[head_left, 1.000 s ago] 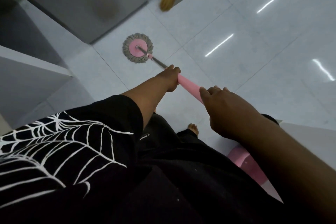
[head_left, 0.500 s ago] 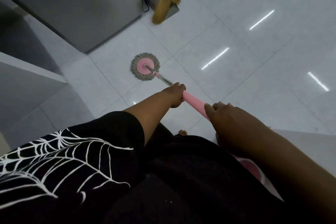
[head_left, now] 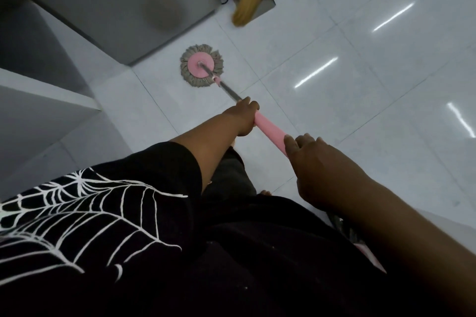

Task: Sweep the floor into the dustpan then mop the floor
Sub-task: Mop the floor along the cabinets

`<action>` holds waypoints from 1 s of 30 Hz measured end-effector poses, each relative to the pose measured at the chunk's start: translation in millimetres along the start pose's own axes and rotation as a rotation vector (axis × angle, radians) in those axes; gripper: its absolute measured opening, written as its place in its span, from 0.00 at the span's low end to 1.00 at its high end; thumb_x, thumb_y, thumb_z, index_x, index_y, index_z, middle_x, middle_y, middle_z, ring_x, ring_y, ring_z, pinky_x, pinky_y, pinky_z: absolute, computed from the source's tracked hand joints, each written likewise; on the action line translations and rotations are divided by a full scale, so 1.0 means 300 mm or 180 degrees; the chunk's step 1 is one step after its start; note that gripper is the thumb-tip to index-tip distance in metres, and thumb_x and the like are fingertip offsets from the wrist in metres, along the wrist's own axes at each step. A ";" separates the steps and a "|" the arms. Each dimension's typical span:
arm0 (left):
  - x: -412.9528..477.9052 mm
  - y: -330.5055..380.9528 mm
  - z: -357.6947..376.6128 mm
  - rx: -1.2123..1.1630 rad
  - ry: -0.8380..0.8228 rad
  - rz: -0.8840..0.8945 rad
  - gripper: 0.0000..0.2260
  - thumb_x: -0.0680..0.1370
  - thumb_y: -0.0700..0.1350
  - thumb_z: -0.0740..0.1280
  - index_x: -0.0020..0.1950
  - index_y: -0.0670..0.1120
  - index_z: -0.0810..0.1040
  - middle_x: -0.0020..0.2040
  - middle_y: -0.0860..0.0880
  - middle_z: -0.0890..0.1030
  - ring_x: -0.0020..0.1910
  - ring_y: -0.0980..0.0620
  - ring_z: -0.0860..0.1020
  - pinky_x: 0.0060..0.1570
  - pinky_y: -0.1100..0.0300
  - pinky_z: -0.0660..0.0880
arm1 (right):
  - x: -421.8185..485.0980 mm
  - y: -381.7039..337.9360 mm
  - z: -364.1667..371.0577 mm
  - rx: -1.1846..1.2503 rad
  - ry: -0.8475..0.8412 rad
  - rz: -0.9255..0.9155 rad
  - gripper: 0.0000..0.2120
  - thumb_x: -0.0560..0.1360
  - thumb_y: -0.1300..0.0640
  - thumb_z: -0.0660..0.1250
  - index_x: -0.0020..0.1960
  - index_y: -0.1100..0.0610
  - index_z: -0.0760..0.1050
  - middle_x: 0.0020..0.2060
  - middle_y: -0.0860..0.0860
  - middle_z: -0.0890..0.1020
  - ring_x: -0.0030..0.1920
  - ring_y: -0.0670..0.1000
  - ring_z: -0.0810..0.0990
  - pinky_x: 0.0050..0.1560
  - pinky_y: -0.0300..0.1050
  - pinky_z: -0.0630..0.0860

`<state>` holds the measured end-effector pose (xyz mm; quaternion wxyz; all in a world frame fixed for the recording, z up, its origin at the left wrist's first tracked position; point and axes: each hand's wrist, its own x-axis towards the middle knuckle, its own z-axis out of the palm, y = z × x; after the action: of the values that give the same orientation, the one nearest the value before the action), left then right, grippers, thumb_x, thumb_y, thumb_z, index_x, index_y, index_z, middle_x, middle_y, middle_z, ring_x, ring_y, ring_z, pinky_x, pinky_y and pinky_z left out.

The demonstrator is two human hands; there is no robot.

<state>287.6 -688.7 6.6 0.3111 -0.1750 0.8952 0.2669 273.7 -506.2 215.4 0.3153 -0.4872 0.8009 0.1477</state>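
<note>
Clenching the pink mop handle (head_left: 270, 132), your left hand (head_left: 243, 117) leads and your right hand (head_left: 322, 170) trails, while the mop head (head_left: 201, 65) lies flat on the white tiled floor (head_left: 360, 110) at eleven o'clock, with broom (head_left: 253, 0) and dustpan (head_left: 262, 6) propped at twelve.

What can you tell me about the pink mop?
The mop has a round pink disc ringed with grey-brown strands, lying flat on the white tiled floor beside a grey cabinet. A thin metal pole slants up from the disc into a pink grip. The left hand wraps the grip's lower end; the right hand holds it higher up.
</note>
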 end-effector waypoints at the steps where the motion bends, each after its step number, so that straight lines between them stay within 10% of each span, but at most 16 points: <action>1: 0.024 -0.037 -0.035 -0.0016 -0.0028 -0.0030 0.22 0.80 0.43 0.63 0.74 0.46 0.62 0.79 0.44 0.53 0.70 0.41 0.68 0.61 0.50 0.70 | 0.046 -0.011 -0.029 0.0032 -0.0015 -0.0017 0.30 0.76 0.56 0.67 0.73 0.62 0.59 0.57 0.57 0.75 0.48 0.51 0.73 0.53 0.45 0.73; 16: 0.252 -0.286 -0.385 0.0061 -0.0055 -0.0137 0.23 0.80 0.42 0.64 0.74 0.45 0.62 0.78 0.43 0.55 0.71 0.40 0.67 0.64 0.48 0.69 | 0.431 -0.015 -0.256 0.0394 0.0413 -0.0093 0.29 0.77 0.56 0.68 0.73 0.61 0.61 0.58 0.57 0.76 0.50 0.51 0.76 0.59 0.46 0.74; 30: 0.097 0.118 -0.104 -0.0008 -0.0024 0.0041 0.21 0.81 0.46 0.63 0.72 0.44 0.64 0.71 0.46 0.65 0.60 0.42 0.74 0.60 0.46 0.72 | 0.014 0.197 -0.041 0.0372 0.0340 0.0049 0.27 0.76 0.58 0.66 0.72 0.60 0.62 0.54 0.55 0.77 0.41 0.49 0.68 0.47 0.41 0.68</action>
<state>234.5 -683.1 21.4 0.3125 -0.1686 0.8948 0.2708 216.2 -487.2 217.9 0.2989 -0.4690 0.8276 0.0768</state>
